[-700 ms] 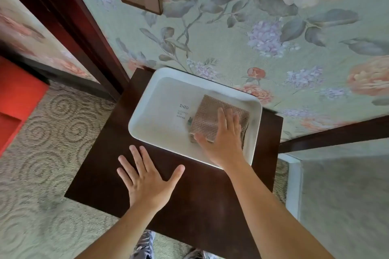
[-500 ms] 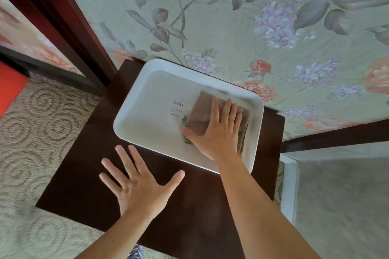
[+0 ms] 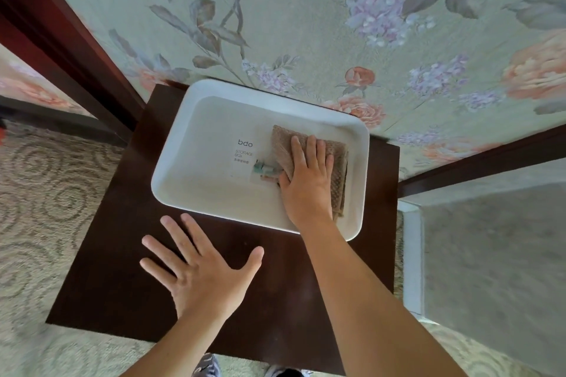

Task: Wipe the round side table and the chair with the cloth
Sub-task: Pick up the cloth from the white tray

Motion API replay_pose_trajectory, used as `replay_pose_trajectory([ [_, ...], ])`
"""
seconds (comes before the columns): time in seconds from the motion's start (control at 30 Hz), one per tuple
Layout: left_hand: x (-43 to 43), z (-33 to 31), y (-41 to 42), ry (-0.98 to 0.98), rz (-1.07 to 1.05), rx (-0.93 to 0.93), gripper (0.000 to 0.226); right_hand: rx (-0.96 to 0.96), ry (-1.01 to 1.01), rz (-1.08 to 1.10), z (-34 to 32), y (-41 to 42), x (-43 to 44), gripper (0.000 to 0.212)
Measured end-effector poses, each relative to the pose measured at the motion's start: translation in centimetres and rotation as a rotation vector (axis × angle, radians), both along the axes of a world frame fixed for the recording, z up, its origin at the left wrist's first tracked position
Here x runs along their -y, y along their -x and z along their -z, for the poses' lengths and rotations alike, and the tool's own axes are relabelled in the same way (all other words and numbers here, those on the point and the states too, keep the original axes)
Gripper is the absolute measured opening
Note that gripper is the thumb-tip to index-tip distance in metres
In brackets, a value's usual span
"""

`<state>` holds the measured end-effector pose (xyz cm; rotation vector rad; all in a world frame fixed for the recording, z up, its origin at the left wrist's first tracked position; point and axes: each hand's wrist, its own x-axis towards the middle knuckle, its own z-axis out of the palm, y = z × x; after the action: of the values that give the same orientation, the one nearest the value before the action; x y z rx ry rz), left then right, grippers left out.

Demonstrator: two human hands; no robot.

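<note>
A folded beige-brown cloth [image 3: 337,159] lies in the right half of a white storage tray [image 3: 196,193]. My right hand [image 3: 306,180] rests flat on top of the cloth, fingers together and pointing toward the wall, thumb at the cloth's left edge. The tray sits at the back of a dark brown square wooden surface [image 3: 122,269]. My left hand [image 3: 199,272] lies flat on that wood in front of the tray, fingers spread, holding nothing. No round side table is in view.
A floral-papered wall [image 3: 306,24] stands directly behind the tray. A dark wooden door frame [image 3: 61,49] runs down the left. Patterned carpet [image 3: 39,193] surrounds the wooden surface. A pale grey panel with a white edge [image 3: 490,254] stands at the right.
My right hand has stayed flat on the cloth, sliding slightly on it. My left hand stays spread on the wood. The camera view has shifted, so the tray sits more central.
</note>
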<state>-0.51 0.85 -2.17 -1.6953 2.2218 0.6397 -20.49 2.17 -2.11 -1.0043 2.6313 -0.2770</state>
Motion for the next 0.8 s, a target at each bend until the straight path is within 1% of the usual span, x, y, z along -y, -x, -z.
replay_pose_trajectory([
  [0.07, 0.0, 0.0, -0.2, -0.013, 0.001, -0.015, 0.135, 0.097, 0.063, 0.038, -0.4, 0.2, 0.0, 0.064],
  [0.1, 0.1, -0.1, -0.2, -0.023, -0.001, -0.022, 0.135, 0.203, 0.139, 0.108, -0.7, 0.2, 0.0, 0.062],
  [0.17, 0.3, -0.4, -0.2, -0.059, 0.001, -0.023, 0.136, 0.456, 0.324, 0.331, -2.2, 0.2, -0.5, 0.055],
  [0.2, 0.5, -0.6, -0.2, -0.083, 0.003, -0.017, 0.136, 0.541, 0.410, 0.428, -3.0, 0.0, -0.6, 0.048],
  [0.27, 1.0, -1.4, -0.5, -0.132, 0.037, 0.008, 0.132, 0.640, 0.557, 0.567, -5.1, -0.7, -1.2, 0.031],
  [0.33, 1.4, -3.0, -1.3, -0.185, 0.045, -0.030, 0.120, 0.742, 0.652, 0.681, -7.6, -1.2, -2.1, 0.026],
  [0.37, 1.7, -4.0, -1.6, -0.205, 0.020, -0.116, 0.109, 0.801, 0.694, 0.746, -8.9, -1.3, -2.6, 0.026],
  [0.47, 2.7, -8.0, -1.5, -0.197, -0.088, -0.510, 0.058, 1.026, 0.838, 0.962, -13.4, -2.1, -5.0, 0.022],
  [0.5, 2.7, -9.8, -1.0, -0.214, -0.098, -0.598, 0.046, 1.092, 0.881, 1.004, -15.1, -2.4, -6.0, 0.020],
  [0.57, 2.0, -14.0, 0.7, -0.295, -0.065, -0.731, 0.028, 1.166, 0.961, 1.064, -19.0, -3.2, -8.0, 0.020],
  [0.63, 0.5, -18.4, 3.0, -0.367, 0.020, -0.834, 0.020, 1.215, 1.067, 1.108, -23.4, -3.8, -10.2, 0.022],
  [0.67, -0.5, -20.6, 4.4, -0.389, 0.091, -0.877, 0.021, 1.232, 1.130, 1.119, -25.8, -4.1, -11.3, 0.024],
  [0.73, -3.1, -25.2, 7.0, -0.433, 0.239, -0.938, 0.029, 1.242, 1.238, 1.093, -29.9, -4.5, -14.0, 0.030],
  [0.8, -5.9, -30.0, 9.3, -0.478, 0.372, -0.986, 0.032, 1.232, 1.334, 1.020, -34.0, -4.9, -17.1, 0.035],
])
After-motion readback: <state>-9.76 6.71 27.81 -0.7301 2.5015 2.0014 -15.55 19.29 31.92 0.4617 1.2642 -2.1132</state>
